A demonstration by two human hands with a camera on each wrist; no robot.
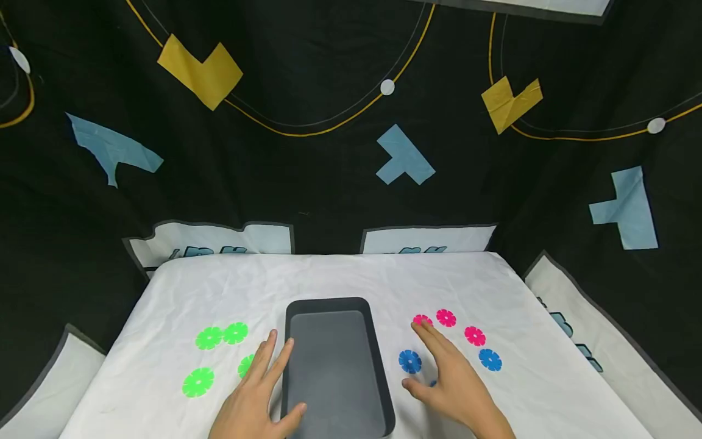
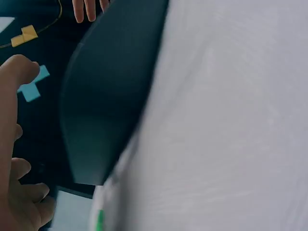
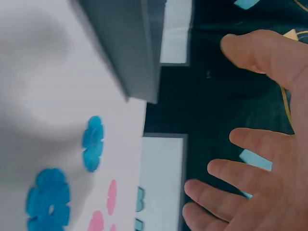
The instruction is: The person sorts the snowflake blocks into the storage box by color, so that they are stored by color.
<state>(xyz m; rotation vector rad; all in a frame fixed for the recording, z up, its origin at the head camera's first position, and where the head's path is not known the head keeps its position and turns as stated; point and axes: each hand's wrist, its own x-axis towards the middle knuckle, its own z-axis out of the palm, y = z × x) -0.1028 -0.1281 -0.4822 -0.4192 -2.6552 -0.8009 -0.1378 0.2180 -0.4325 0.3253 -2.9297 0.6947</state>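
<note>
Tray (image 1: 337, 372), dark grey and shallow, lay on the white-covered table (image 1: 263, 274) between the two grips, its long sides running away from the person, a placing that likely let either hand reach in without crossing the other. Both grips were released and held nothing. The left grip (image 1: 255, 396), fingers spread, hovered over the tray's left edge with its thumb above the tray's floor; the right grip (image 1: 457, 387) hung off the tray's right side, its thumb turned inward. Green discs (image 1: 198, 382), notched like flowers, lay left of and beyond the left grip, one partly hidden by its fingers. Blue discs (image 1: 490, 360) lay around the right grip — one on its tray side, one to its right, one mostly hidden behind it — and pink discs (image 1: 475, 336) lay just beyond its fingertips. Splitting the colours by side presumably gave each hand its own group, laid flat and mostly apart, so edges stayed reachable.
</note>
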